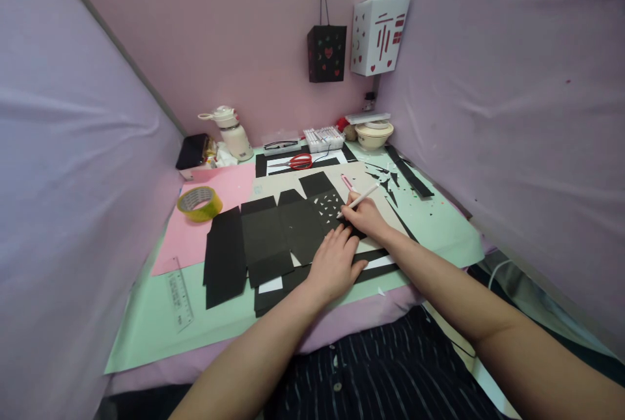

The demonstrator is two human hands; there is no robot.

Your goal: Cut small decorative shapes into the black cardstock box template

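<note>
A black paper sheet (263,238), cut into joined panels, lies flat on a beige mat (364,176). One panel (328,204) has several small triangular cut-outs. My left hand (334,264) lies flat and open on the black paper, pressing it down. My right hand (365,215) is closed round a thin white craft knife (361,198), whose tip touches the cut-out panel.
A roll of yellow tape (199,202) and a pink sheet (215,205) lie at the left, with a clear ruler (180,293) near the front. Red scissors (297,161), a marker set (323,139), a bowl (374,134) and black scraps (390,182) sit behind. Two paper lanterns (375,32) hang above.
</note>
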